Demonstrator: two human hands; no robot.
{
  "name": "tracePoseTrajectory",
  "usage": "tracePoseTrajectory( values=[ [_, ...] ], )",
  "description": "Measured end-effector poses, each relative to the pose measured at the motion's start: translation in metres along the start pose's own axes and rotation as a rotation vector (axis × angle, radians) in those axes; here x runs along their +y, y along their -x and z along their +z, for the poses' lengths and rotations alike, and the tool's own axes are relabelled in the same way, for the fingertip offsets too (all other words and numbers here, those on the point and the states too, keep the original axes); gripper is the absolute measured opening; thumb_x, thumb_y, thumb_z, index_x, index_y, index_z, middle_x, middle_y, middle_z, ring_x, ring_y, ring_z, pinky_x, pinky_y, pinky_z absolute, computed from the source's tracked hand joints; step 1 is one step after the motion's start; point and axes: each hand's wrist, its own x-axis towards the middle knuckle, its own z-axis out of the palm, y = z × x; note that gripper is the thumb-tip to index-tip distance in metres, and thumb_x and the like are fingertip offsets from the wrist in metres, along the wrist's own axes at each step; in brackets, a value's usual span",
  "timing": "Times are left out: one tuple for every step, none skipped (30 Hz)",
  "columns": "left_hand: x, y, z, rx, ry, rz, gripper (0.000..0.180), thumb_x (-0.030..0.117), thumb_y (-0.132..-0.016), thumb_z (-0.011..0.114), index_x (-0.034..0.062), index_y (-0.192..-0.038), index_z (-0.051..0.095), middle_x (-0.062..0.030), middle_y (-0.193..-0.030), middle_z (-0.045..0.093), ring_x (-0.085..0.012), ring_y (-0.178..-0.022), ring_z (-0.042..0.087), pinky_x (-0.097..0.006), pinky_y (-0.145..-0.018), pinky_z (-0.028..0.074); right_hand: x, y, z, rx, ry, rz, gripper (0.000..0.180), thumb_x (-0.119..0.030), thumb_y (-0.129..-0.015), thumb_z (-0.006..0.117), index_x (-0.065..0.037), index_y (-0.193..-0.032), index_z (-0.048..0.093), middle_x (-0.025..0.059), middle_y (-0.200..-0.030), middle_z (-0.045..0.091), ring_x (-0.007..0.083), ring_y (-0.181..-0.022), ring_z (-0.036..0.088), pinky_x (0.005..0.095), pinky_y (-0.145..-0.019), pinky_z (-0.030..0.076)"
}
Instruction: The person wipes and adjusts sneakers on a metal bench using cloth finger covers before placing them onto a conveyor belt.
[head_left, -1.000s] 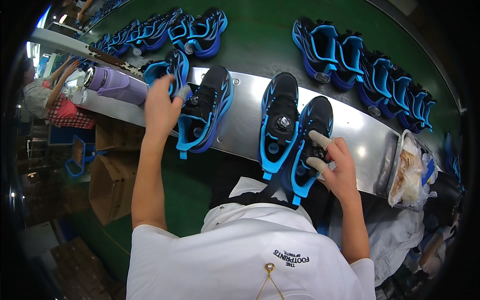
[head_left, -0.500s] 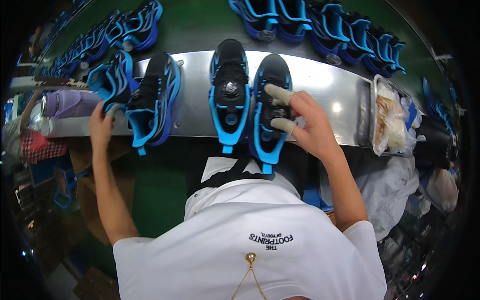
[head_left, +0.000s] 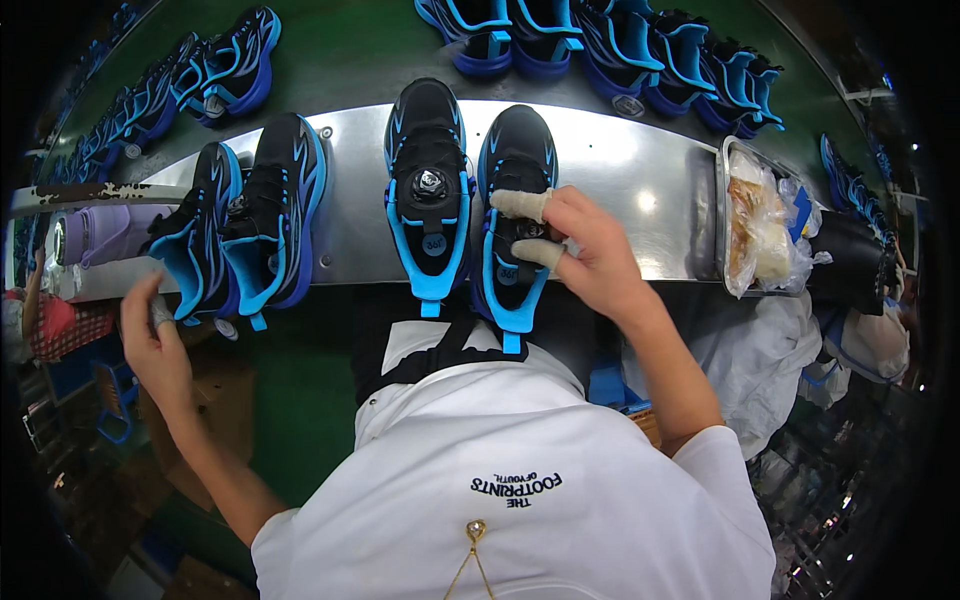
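In the middle of the metal bench edge, two black sneakers with bright blue trim stand toes away. The left one [head_left: 428, 185] has a round lacing dial on its tongue. My right hand [head_left: 600, 255], thumb and a finger in cloth covers, is closed around the dial area of the right sneaker [head_left: 515, 165]; the fingers partly hide the dial. On the left stands another pair, one outer sneaker [head_left: 205, 215] and one inner sneaker [head_left: 285, 165]. My left hand [head_left: 158, 350] is open just beside the outer sneaker's heel, holding nothing, its thumb covered.
More sneakers stand in rows on the green surface, at far left [head_left: 235, 65] and far right [head_left: 625, 50]. A metal tray [head_left: 728, 250] with plastic-wrapped items sits at the right. A purple bottle [head_left: 115, 230] lies left, behind a worn metal bar [head_left: 95, 197].
The outer left sneaker, tilted in my left hand before, now stands beside its mate, and that hand has let go and drawn back. My right hand stays at the dial.
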Motion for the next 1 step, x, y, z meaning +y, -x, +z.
tracePoseTrajectory(
  values=[
    [0.0414, -0.0036, 0.0046, 0.092, 0.135, -0.045, 0.038, -0.006, -0.087, 0.053, 0.0043, -0.122, 0.062, -0.0116, -0.123, 0.061, -0.0279, -0.116, 0.057, -0.031, -0.105, 0.038, 0.0031, 0.0027, 0.0035, -0.002, 0.055, 0.048, 0.052, -0.011, -0.080, 0.074, -0.013, -0.130, 0.061, 0.0088, -0.096, 0.062, 0.0254, -0.091, 0.055, 0.0359, -0.088, 0.044]
  ],
)
